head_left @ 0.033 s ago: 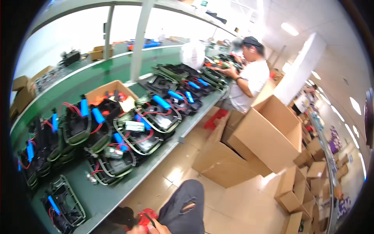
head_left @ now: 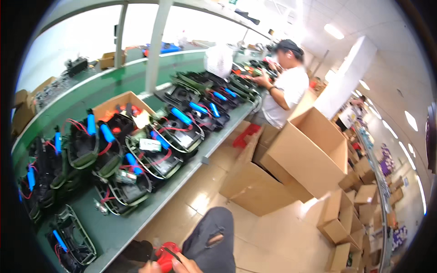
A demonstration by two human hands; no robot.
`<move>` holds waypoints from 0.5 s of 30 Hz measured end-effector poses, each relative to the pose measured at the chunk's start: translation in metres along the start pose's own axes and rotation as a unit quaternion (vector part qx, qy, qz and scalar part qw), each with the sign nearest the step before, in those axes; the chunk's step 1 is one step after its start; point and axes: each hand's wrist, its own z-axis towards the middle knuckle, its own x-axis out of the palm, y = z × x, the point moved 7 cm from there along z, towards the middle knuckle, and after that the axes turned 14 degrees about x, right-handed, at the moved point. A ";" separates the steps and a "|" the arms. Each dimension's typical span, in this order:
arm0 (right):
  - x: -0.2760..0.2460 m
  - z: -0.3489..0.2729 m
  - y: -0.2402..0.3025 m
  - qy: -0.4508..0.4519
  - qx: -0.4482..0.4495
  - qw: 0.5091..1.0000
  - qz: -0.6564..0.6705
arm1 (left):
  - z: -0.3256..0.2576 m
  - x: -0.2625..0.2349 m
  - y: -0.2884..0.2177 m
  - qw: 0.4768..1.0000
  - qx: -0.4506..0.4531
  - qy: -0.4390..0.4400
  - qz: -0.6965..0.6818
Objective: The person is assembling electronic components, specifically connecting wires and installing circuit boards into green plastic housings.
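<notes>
Head view: red tool [head_left: 166,256] at bottom edge; hand [head_left: 180,266] cropped, grip impossible to tell.

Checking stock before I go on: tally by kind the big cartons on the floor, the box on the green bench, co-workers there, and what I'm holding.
Large floor cartons: 2
Open cardboard box on the bench: 1
Co-worker: 1
Red tool held: 1
Total: 5

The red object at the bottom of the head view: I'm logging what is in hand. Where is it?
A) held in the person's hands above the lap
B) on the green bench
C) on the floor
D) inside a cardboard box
A: the red object sits between the person's fingers at the lower edge, beside the knee, off the green bench.
</notes>
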 end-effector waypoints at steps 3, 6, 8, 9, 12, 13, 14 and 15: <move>0.021 -0.014 -0.023 -0.001 -0.152 0.975 -0.164 | -0.017 0.006 0.021 0.969 0.119 0.004 0.217; 0.018 -0.007 -0.027 -0.038 -0.059 0.995 -0.077 | -0.003 0.004 -0.009 0.989 0.056 0.006 0.136; 0.000 -0.006 -0.007 0.053 -0.022 0.995 -0.084 | -0.004 -0.012 0.011 0.993 -0.029 0.057 0.100; -0.002 -0.006 0.015 0.051 -0.022 0.995 -0.085 | -0.003 -0.013 0.010 0.986 0.046 0.039 0.156; 0.015 -0.016 0.029 -0.001 -0.008 0.998 -0.069 | -0.007 0.006 0.008 0.984 0.081 0.025 0.154; 0.013 -0.016 0.016 0.002 -0.005 0.998 -0.067 | -0.003 0.007 -0.002 0.989 0.067 0.012 0.132; 0.008 -0.020 0.008 0.025 -0.053 0.991 -0.124 | -0.002 0.001 -0.008 0.990 0.069 0.012 0.124; 0.002 -0.026 0.002 0.044 -0.098 0.977 -0.183 | 0.002 -0.003 0.003 0.996 -0.028 0.056 0.070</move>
